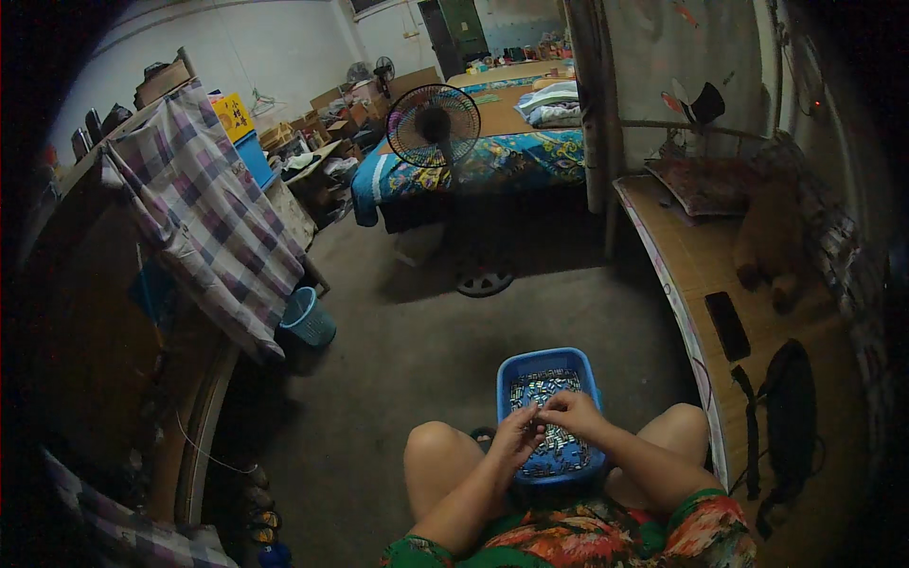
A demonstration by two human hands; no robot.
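A blue plastic basin [506, 409] sits between my knees, its bottom strewn with many small shiny metal pieces [559, 445], too small to name. Over the basin my left hand [518, 437] is half curled, palm turned up, fingers bent inward. My right hand [573, 414] comes from the other side with thumb and forefinger pinched together at the left fingertips. The two hands meet just above the pieces. Whatever lies between the fingers is too small to make out.
A standing fan [434, 125] rises in front of a bed [511, 156] with a patterned cover. To the left stand a light-blue waste basket [310, 320] and a checked cloth [204, 213]. On the wooden surface at right lie a black phone [727, 325] and a dark strapped bag [788, 417].
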